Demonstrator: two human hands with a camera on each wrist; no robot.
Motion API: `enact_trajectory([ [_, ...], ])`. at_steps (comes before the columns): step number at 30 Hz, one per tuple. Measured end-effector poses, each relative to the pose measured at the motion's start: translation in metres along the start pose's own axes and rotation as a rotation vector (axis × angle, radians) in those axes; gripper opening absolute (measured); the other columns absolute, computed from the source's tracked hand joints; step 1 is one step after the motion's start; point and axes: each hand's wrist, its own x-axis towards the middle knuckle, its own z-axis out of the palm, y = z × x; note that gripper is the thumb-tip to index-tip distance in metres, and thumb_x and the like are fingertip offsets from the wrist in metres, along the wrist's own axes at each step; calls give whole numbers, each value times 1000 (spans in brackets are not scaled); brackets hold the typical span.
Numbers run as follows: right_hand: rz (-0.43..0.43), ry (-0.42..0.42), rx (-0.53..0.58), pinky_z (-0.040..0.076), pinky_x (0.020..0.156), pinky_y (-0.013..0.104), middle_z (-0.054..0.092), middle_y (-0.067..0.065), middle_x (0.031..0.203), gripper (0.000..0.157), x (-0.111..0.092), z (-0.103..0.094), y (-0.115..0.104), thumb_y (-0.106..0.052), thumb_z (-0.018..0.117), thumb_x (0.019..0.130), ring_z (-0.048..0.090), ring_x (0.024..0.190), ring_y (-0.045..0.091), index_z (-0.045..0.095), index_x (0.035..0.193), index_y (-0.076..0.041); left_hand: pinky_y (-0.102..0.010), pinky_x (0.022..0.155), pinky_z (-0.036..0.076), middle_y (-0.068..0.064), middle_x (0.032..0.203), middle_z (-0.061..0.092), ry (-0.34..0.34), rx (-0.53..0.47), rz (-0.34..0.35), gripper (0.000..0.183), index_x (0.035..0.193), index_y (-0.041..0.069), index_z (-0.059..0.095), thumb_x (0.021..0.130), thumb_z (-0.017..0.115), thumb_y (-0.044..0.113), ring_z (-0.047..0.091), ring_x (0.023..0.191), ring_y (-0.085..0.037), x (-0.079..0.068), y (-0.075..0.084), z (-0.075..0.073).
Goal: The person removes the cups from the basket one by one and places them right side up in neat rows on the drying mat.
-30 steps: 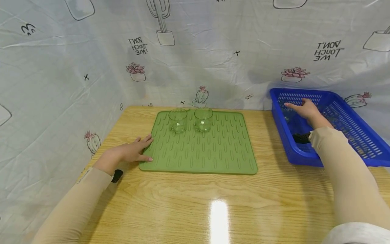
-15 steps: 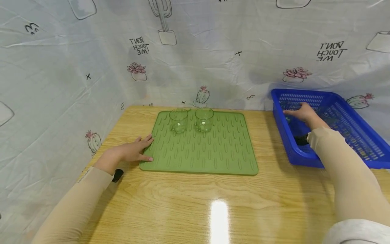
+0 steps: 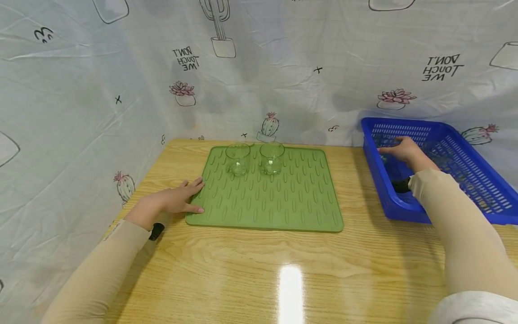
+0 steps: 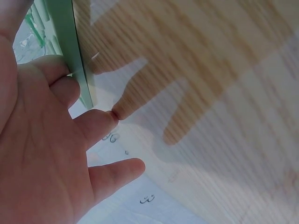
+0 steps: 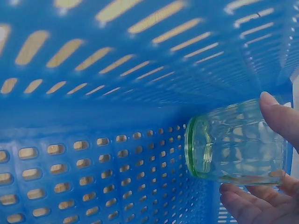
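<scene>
My right hand (image 3: 406, 150) reaches into the blue basket (image 3: 374, 180) at the right. In the right wrist view its thumb and fingers grip a clear drinking glass (image 5: 238, 144), which lies sideways in that view with its thick greenish base toward the basket's perforated wall. My left hand (image 3: 178, 198) lies with spread, straight fingers on the left edge of a green ribbed mat (image 3: 267, 198). The left wrist view shows its palm (image 4: 42, 140) beside the mat's edge. Two clear glass mugs stand upright near the mat's back edge, a left mug (image 3: 238, 159) and a right mug (image 3: 272, 158).
More clear glassware (image 3: 445, 157) shows inside the basket beyond my right hand. A wooden table (image 3: 226, 270) carries mat and basket. White printed sheeting (image 3: 315, 90) hangs behind the table and along its left side.
My right hand has sunk slightly deeper into the basket, and its thumb and fingers have come closer together. The left hand, the mat and the two mugs stay in place.
</scene>
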Motion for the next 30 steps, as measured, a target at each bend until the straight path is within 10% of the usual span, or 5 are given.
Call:
enact_trajectory([
  [30, -40, 18, 169, 15, 117, 69, 2, 33, 165, 113, -29, -14, -25, -45, 67, 99, 21, 146, 57, -13, 160, 5, -79, 110, 9, -23, 169, -6, 16, 1, 8, 103, 164, -2, 8, 98, 64, 53, -9, 149, -54, -1, -5, 2],
])
